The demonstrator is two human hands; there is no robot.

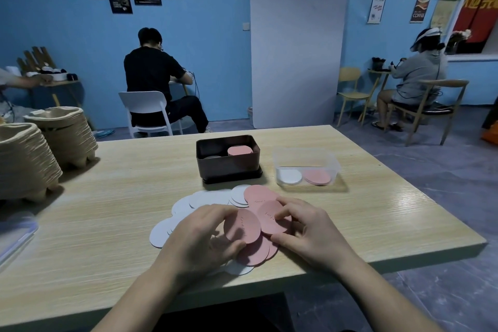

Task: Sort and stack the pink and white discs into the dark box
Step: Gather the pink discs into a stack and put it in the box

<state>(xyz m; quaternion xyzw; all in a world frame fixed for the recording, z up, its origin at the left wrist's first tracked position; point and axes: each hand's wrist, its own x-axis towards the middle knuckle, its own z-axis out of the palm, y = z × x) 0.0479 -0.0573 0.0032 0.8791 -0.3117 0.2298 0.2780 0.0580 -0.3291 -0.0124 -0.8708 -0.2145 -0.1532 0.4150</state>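
L hand (204,234) pinches one thin round pink disc (241,226), thumb + fingertips. R hand (304,226) pinches a second pink disc (272,217) just beside it. Thin round white discs (194,202) fan out beyond my L knuckles. Dark rectangular box (229,167) sits ahead of my fingertips, pink stack (239,150) inside. My call: gather pinks only and square the edges w/ both thumbs before lifting, else they slide.

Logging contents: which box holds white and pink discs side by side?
The clear box, right of the dark box; in the dark one only pink shows plainly.
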